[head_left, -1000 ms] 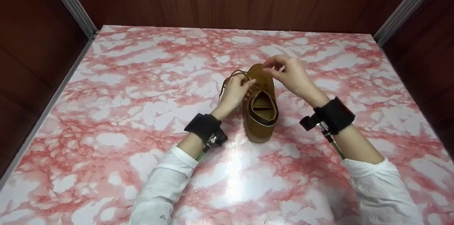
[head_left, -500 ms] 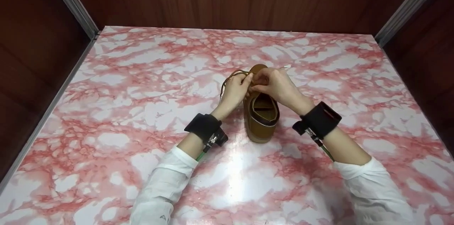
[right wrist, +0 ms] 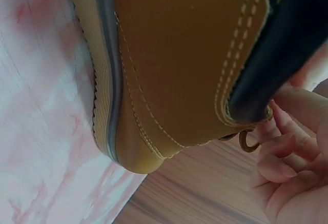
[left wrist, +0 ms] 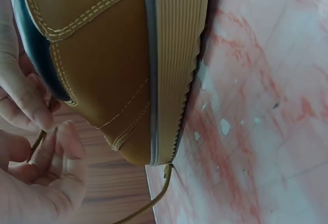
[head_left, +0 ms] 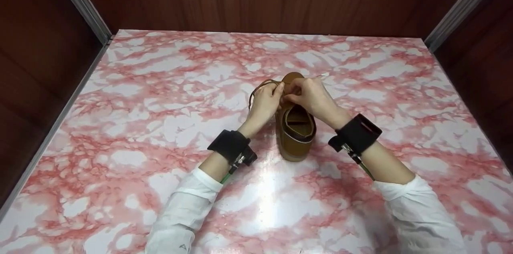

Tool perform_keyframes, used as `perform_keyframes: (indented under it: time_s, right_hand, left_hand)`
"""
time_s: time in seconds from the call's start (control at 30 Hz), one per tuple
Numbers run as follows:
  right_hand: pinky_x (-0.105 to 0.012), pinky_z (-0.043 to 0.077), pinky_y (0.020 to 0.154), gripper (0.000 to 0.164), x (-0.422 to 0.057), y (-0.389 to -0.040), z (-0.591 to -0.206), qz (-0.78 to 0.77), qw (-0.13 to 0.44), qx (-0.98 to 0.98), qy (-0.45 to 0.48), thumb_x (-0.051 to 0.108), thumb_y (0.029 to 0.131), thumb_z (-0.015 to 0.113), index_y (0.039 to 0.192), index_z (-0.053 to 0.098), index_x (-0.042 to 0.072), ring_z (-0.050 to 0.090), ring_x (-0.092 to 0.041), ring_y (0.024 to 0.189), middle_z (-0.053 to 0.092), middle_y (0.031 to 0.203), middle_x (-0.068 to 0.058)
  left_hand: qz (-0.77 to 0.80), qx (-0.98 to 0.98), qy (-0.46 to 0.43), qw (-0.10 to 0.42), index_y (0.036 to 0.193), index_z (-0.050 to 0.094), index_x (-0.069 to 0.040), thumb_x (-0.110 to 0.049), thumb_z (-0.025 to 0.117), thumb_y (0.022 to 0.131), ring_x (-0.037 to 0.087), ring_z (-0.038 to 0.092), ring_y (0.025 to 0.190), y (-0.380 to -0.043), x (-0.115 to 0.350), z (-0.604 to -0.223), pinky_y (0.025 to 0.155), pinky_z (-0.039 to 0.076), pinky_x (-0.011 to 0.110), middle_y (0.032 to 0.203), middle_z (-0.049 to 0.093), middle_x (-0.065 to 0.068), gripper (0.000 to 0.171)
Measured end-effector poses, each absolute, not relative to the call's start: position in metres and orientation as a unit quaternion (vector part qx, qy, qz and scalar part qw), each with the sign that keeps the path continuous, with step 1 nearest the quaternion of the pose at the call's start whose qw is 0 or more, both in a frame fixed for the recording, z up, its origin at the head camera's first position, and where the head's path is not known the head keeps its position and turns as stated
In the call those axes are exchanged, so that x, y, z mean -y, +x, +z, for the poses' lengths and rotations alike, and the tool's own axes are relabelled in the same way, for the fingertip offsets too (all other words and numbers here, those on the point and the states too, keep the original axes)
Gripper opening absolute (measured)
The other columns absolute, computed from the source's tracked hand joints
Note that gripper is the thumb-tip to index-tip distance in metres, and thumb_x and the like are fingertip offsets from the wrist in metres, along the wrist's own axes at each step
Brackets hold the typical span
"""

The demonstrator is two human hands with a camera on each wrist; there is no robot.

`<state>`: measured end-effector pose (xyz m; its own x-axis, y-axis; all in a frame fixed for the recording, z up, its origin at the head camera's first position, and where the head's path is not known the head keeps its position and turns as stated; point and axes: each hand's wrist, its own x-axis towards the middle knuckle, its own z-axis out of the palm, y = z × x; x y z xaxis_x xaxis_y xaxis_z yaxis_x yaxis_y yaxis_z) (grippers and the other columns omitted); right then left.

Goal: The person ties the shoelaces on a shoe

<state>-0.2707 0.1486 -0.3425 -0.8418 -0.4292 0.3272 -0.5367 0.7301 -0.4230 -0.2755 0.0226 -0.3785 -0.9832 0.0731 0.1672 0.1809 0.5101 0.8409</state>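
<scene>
A tan shoe (head_left: 295, 148) stands upright with its toe toward the back wall. Over its laced front, my left hand (head_left: 264, 101) pinches a brown shoelace (head_left: 260, 84), part of which arcs out to the left of that hand. My right hand (head_left: 314, 95) meets it from the other side, thumb and fingers curled together at the lace. In the left wrist view the shoelace (left wrist: 37, 144) runs between the fingertips of both hands. A small lace loop (right wrist: 249, 142) shows beside the right fingers in the right wrist view. The hands hide much of the lacing.
The shoe rests on a red-and-white marbled tabletop (head_left: 160, 125). Dark wood panels stand at the back (head_left: 256, 1) and on both sides. In the left wrist view a loose lace end (left wrist: 159, 198) trails down by the toe.
My right hand has come left and down from beside the toe to the lacing, joining the left hand there. The left hand and shoe stay nearly where they were.
</scene>
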Motion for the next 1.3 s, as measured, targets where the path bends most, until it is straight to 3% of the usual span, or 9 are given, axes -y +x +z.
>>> perform_keyframes:
  time_s: [0.13, 0.27, 0.5, 0.67, 0.9, 1.0, 1.13, 1.3]
  right_hand:
    - [-0.017, 0.036, 0.045, 0.012, -0.149, -0.271, -0.342, 0.257, 0.109, 0.924, 0.259, 0.019, 0.063, 0.056, 0.068, 0.053, 0.008, 0.045, -0.004, 0.052, 0.05, 0.06, 0.003]
    - [-0.017, 0.036, 0.046, 0.01, -0.149, -0.271, -0.343, 0.263, 0.11, 0.921, 0.264, 0.017, 0.064, 0.055, 0.068, 0.053, 0.008, 0.045, -0.004, 0.052, 0.049, 0.06, 0.003]
    - [-0.016, 0.036, 0.045, 0.008, -0.15, -0.271, -0.345, 0.277, 0.107, 0.918, 0.262, 0.015, 0.064, 0.055, 0.068, 0.053, 0.009, 0.044, -0.003, 0.052, 0.049, 0.06, 0.004]
    - [-0.016, 0.036, 0.045, 0.006, -0.15, -0.272, -0.345, 0.277, 0.119, 0.915, 0.268, 0.015, 0.065, 0.055, 0.068, 0.054, 0.01, 0.044, -0.002, 0.052, 0.049, 0.06, 0.004]
    - [-0.016, 0.036, 0.047, 0.008, -0.152, -0.271, -0.345, 0.27, 0.121, 0.919, 0.261, 0.015, 0.066, 0.053, 0.071, 0.055, 0.01, 0.044, -0.003, 0.054, 0.049, 0.063, 0.004]
    - [-0.017, 0.035, 0.047, 0.009, -0.152, -0.271, -0.345, 0.265, 0.126, 0.919, 0.261, 0.015, 0.066, 0.053, 0.071, 0.055, 0.009, 0.044, -0.004, 0.053, 0.05, 0.064, 0.003]
    - [-0.017, 0.035, 0.045, 0.008, -0.152, -0.272, -0.346, 0.258, 0.135, 0.92, 0.26, 0.016, 0.065, 0.054, 0.07, 0.055, 0.01, 0.043, -0.004, 0.052, 0.049, 0.063, 0.004]
    - [-0.017, 0.035, 0.047, 0.008, -0.153, -0.271, -0.345, 0.263, 0.136, 0.919, 0.259, 0.017, 0.066, 0.053, 0.069, 0.054, 0.01, 0.043, -0.003, 0.053, 0.049, 0.063, 0.005]
  left_hand:
    - [-0.526, 0.848, -0.054, 0.034, 0.072, 0.044, -0.012, -0.048, 0.026, 0.07, 0.019, 0.047, 0.041, -0.299, -0.025, -0.412, 0.035, 0.036, 0.03, 0.052, 0.046, 0.003, 0.04]
    - [-0.574, 0.816, -0.065, 0.029, 0.064, 0.047, -0.01, -0.051, 0.027, 0.067, 0.018, 0.045, 0.036, -0.314, -0.022, -0.434, 0.029, 0.034, 0.032, 0.051, 0.047, 0.005, 0.046]
    - [-0.559, 0.825, -0.086, 0.001, 0.058, 0.052, -0.008, -0.044, 0.038, 0.067, 0.018, 0.042, 0.032, -0.28, -0.008, -0.386, 0.031, 0.034, 0.033, 0.048, 0.049, 0.005, 0.04]
    - [-0.529, 0.842, -0.105, 0.021, 0.051, 0.051, -0.007, -0.039, 0.044, 0.066, 0.018, 0.038, 0.028, -0.257, -0.004, -0.348, 0.026, 0.028, 0.025, 0.043, 0.047, 0.005, 0.036]
    - [-0.532, 0.834, -0.12, 0.078, 0.051, 0.051, -0.01, -0.044, 0.045, 0.063, 0.016, 0.039, 0.03, -0.303, -0.006, -0.391, 0.03, 0.028, 0.033, 0.042, 0.046, 0.005, 0.037]
    - [-0.543, 0.827, -0.12, 0.08, 0.052, 0.051, -0.01, -0.046, 0.043, 0.063, 0.016, 0.038, 0.029, -0.289, -0.003, -0.371, 0.028, 0.028, 0.03, 0.043, 0.046, 0.004, 0.039]
    - [-0.53, 0.83, -0.127, 0.118, 0.052, 0.05, -0.01, -0.042, 0.042, 0.066, 0.016, 0.04, 0.035, -0.276, -0.001, -0.352, 0.037, 0.031, 0.025, 0.045, 0.047, 0.002, 0.036]
    - [-0.511, 0.83, -0.12, 0.189, 0.059, 0.049, -0.018, -0.045, 0.044, 0.064, 0.01, 0.039, 0.044, -0.329, -0.003, -0.405, 0.044, 0.028, 0.024, 0.051, 0.045, -0.005, 0.028]
